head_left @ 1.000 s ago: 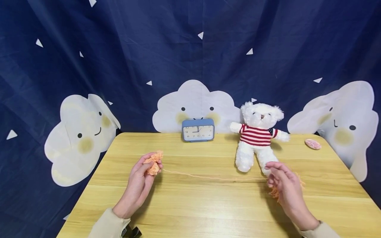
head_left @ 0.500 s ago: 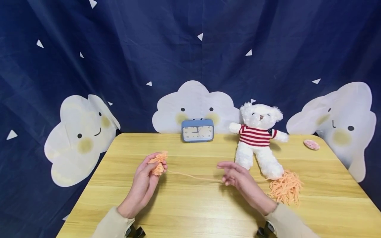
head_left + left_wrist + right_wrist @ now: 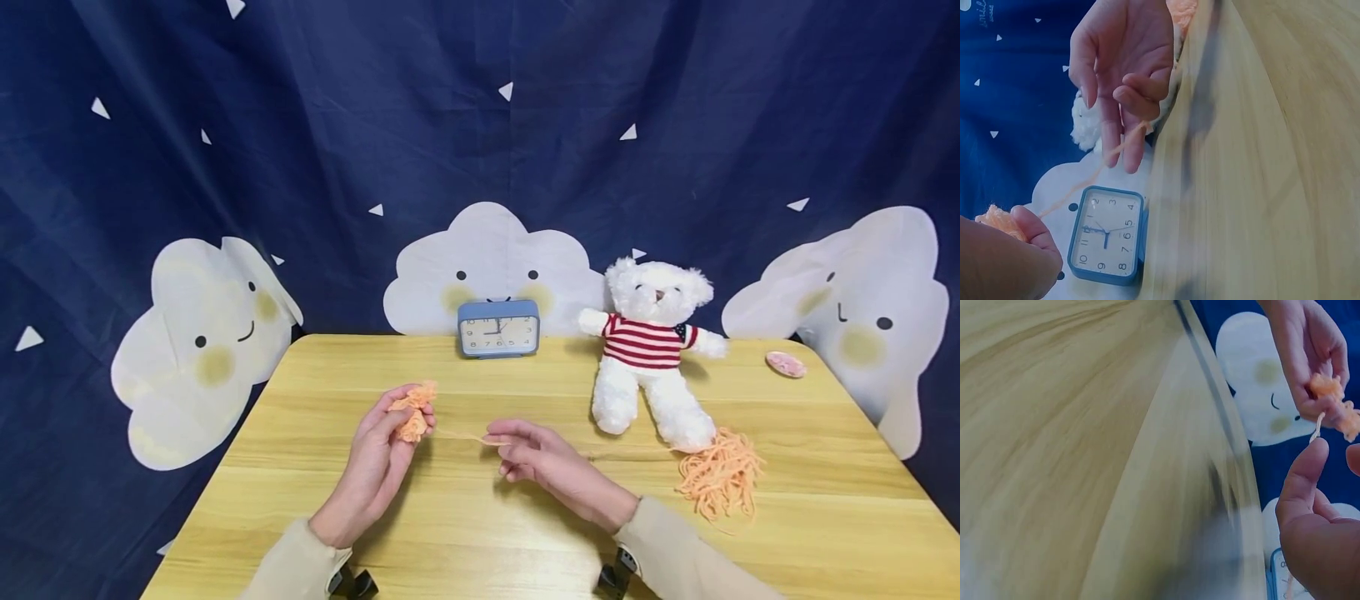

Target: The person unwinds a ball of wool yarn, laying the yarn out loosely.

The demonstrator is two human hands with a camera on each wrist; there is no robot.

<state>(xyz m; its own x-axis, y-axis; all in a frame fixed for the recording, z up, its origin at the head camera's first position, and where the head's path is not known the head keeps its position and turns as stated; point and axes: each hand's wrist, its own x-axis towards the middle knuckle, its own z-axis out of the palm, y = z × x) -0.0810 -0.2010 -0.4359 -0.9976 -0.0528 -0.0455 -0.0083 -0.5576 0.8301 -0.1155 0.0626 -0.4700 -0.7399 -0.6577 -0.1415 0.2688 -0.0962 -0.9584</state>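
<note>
Nearest, beige sleeves [image 3: 693, 550] with a small black device [image 3: 617, 572] at each wrist. Just beyond, over the middle of a wooden bench [image 3: 487, 533], a right hand [image 3: 551, 462], loosely half open: two fingers fairly straight, two curled, a strand of yarn [image 3: 467, 434] running across them. Cannot tell whether firmly gripped. Near right, on the bench, a loose tangle of orange yarn [image 3: 722, 477]. Left of centre, a left hand [image 3: 371, 446], fingers and thumb closed round a small bundle of yarn [image 3: 412, 425], with the strand stretched between both hands.

Seemingly partway through winding: some yarn gathered in the bundle, plenty left loose. Next, probably calling for guiding the strand round the bundle under light tension, without snagging the tangle.

Farther back on the right, a white teddy bear [image 3: 651, 342] in a striped jersey, one foot just beside the tangle. Far right, a pink oval object [image 3: 786, 364]. Far centre, a blue alarm clock [image 3: 498, 329]. Behind everything, a dark blue curtain [image 3: 420, 100] with smiling clouds [image 3: 491, 250].
</note>
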